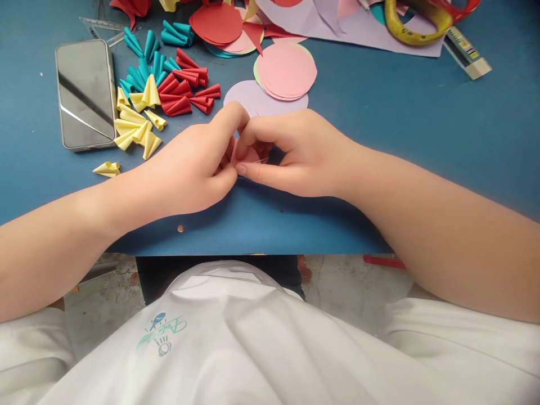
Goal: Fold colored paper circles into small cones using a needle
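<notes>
My left hand (192,160) and my right hand (306,152) meet near the table's front edge, fingers closed on a small pink piece of paper (250,156). It looks curled or folded, and the fingers hide much of it. A thin pale line shows by my right thumb; I cannot tell whether it is the paper's edge. Just beyond my hands lie a lilac paper circle (242,101) and a stack of pink paper circles (287,70). Left of them are several rolled paper cones: red (177,104), yellow (137,128) and teal (145,70).
A phone (84,93) lies at the left beside the cones, with a clear set square (103,28) behind it. Red circles (216,23), a lilac sheet (329,31), a yellow tape roll (407,25) and a small blade case (466,52) lie at the back.
</notes>
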Tool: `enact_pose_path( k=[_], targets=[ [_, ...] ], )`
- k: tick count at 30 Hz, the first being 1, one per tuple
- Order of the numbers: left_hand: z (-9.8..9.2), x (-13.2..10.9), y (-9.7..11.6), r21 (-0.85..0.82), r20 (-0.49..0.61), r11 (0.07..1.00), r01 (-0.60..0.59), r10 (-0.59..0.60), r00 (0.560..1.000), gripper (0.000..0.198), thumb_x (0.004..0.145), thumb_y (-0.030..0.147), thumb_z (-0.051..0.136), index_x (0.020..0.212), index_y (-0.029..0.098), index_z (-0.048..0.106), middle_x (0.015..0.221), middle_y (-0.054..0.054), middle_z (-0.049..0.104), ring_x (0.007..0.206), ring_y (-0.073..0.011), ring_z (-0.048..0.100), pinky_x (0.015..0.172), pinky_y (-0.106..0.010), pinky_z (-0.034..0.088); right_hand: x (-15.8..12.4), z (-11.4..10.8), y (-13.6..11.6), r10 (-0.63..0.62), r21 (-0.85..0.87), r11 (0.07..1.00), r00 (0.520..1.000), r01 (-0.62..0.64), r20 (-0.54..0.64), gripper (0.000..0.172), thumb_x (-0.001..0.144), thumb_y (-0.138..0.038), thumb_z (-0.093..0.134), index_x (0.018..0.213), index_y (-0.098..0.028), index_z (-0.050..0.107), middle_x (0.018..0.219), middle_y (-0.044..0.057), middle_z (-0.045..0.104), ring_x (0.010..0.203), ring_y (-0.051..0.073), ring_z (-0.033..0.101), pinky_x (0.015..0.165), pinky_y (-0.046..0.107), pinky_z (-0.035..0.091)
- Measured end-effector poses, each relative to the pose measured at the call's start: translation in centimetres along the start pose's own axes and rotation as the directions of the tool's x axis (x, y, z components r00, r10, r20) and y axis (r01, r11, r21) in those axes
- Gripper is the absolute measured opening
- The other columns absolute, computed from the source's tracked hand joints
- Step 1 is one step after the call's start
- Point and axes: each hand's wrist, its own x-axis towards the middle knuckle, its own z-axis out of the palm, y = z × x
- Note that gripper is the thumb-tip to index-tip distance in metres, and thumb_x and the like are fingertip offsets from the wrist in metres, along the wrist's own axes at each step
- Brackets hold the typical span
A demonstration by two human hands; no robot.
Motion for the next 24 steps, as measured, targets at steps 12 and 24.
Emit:
enact_pose_path(
  k=[12,24],
  targets=[
    [-0.44,0.28,0.14,-0.029,0.062,0.995,0.096,-0.094,0.994,0.041,0.087,0.051,0.078,0.125,0.062,0.067,0.115,0.004,0.09,0.107,-0.0428,0.083,0.094,-0.073,0.068,0.06,0.17,0.09,0.047,-0.003,0.999,0.999,-0.047,-0.01,0.027,0.114,-0.05,0.078,0.099,-0.031,0.067,0.093,0.002,0.076,0.082,0.023,0.065,0.08,0.041,0.058],
    [0.05,0.41,-0.27,-0.134,0.001,0.989,0.067,-0.067,0.998,0.026,0.102,0.02,0.068,0.124,0.033,0.059,0.109,-0.002,0.088,0.098,-0.0264,0.084,0.085,-0.046,0.065,0.0,0.22,-0.12,0.008,-0.018,1.0,1.0,-0.008,-0.018,0.022,0.116,-0.037,0.076,0.098,-0.028,0.065,0.095,0.0,0.075,0.082,0.019,0.065,0.08,0.035,0.055]
  ],
)
